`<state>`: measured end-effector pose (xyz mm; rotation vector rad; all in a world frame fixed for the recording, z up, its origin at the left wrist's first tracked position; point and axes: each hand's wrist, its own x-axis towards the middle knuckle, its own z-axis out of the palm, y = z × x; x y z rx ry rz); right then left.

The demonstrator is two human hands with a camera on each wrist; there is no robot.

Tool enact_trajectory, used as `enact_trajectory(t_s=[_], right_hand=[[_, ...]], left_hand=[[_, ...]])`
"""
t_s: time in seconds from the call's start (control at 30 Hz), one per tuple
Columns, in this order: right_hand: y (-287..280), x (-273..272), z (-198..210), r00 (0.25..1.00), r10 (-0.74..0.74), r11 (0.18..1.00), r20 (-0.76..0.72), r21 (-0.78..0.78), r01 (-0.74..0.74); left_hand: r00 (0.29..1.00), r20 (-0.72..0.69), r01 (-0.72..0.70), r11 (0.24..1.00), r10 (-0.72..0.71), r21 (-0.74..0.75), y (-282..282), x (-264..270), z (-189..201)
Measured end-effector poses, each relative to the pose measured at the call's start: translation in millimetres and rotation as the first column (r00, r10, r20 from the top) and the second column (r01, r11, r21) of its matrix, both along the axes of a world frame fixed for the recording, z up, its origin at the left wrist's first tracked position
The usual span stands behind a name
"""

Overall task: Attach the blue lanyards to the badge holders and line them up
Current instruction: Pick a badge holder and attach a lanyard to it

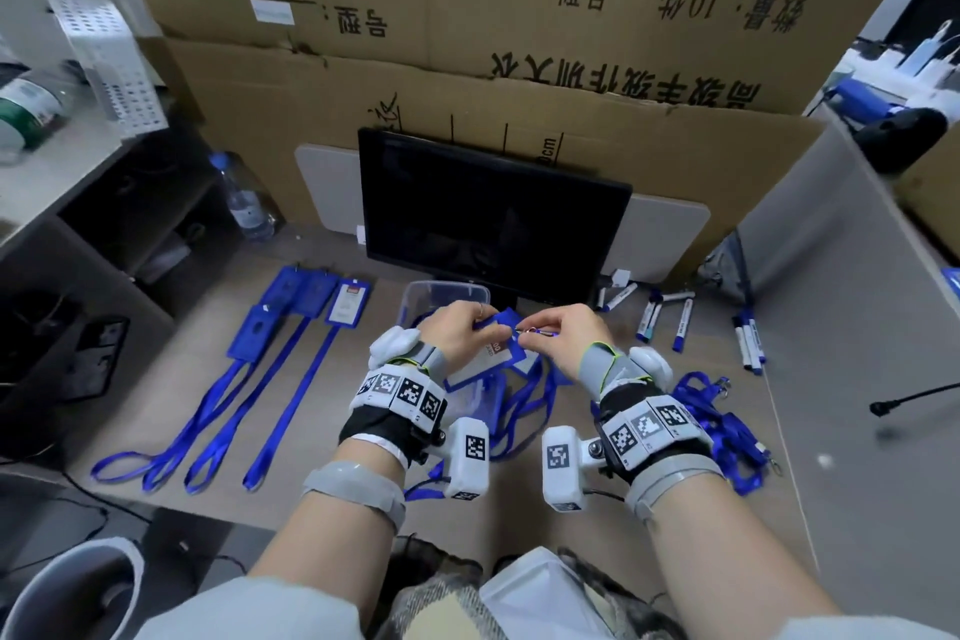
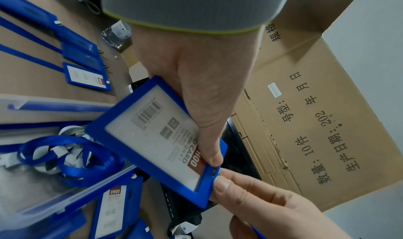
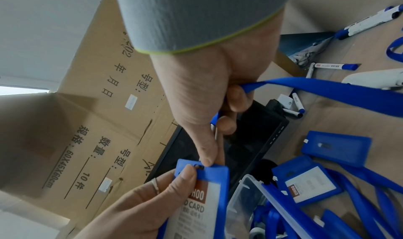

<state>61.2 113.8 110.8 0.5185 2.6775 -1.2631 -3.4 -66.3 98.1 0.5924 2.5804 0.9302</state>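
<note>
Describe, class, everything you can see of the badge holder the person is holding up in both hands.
The badge holder is a rigid-looking blue plastic frame around a clear window, with a white card inside printed with a barcode, "ID CARD" and a brown "UHOO" band. A small slot sits in its top edge. It is held tilted in the air above the clear plastic box. The left hand pinches its top end, and the right hand brings a blue lanyard clip up to the slot.

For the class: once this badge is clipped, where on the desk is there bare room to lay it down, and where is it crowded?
Bare desk lies between the lined-up badges and the clear box. The near edge by the wrists is also free. Crowded: loose lanyards and markers on the right.
</note>
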Motion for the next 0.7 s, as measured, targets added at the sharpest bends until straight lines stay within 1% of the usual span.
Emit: enact_trajectory(t_s=[0.07,0.23,0.33,0.4,0.47,0.57,0.6,0.7], right_hand=[[-15,-1,3,1.000,-0.003,0.999,0.003,0.037,0.003],[-47,-1,5,0.999,-0.033,0.992,0.029,0.120,0.029],[-62,2,7,0.998,-0.038,0.995,0.048,0.094,0.034],[-67,3,5,0.999,-0.015,0.998,0.052,0.063,0.012],[-70,6,4,0.999,-0.031,0.999,0.043,0.016,0.030],[-73,14,3,0.994,-0.107,0.980,0.001,-0.169,0.105],[-75,16,2,0.990,-0.143,0.969,-0.009,-0.203,0.138],[-73,15,-9,0.959,-0.275,0.944,-0.065,-0.209,0.256]], left_hand=[[0.999,-0.003,0.037,0.999,-0.037,0.002,-12,-3,1],[0.995,0.044,0.093,0.995,-0.095,0.035,-39,-9,-3],[0.991,0.049,0.126,0.992,-0.127,0.013,-52,-12,-10],[0.987,0.064,0.146,0.989,-0.147,0.022,-57,-10,-14],[0.981,0.104,0.153,0.985,-0.162,0.085,-61,-11,-20],[0.965,0.169,0.165,0.964,-0.202,0.208,-64,-11,-24],[0.956,0.194,0.168,0.952,-0.221,0.257,-65,-11,-22],[0.907,0.322,0.103,0.884,-0.272,0.457,-68,-11,-9]])
